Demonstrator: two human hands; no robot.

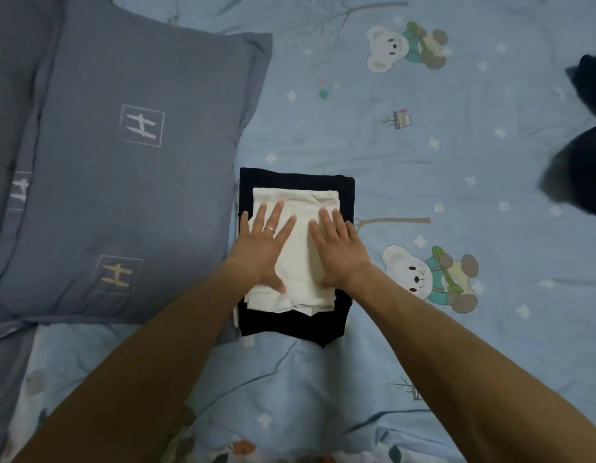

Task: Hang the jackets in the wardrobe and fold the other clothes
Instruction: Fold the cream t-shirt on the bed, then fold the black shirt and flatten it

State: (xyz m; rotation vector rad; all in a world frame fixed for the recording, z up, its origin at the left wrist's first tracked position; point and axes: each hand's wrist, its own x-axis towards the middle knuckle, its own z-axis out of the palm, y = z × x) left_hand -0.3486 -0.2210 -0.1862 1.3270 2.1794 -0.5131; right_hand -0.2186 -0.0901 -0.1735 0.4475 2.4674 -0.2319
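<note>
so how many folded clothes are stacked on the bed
2 plainly show: a folded white garment on top, under both flat hands, and a folded black garment beneath it. A thin pale edge at the stack's left may be a third, mostly hidden.

Two bare forearms reach in from the bottom edge, with no sleeves showing anywhere along them up to the frame border. The left hand (264, 243) wears a thin, pale metallic ring (269, 228) on one of its middle fingers, near the knuckle. The right hand (336, 248) carries no ring, and neither wrist bears a watch or band.
</note>
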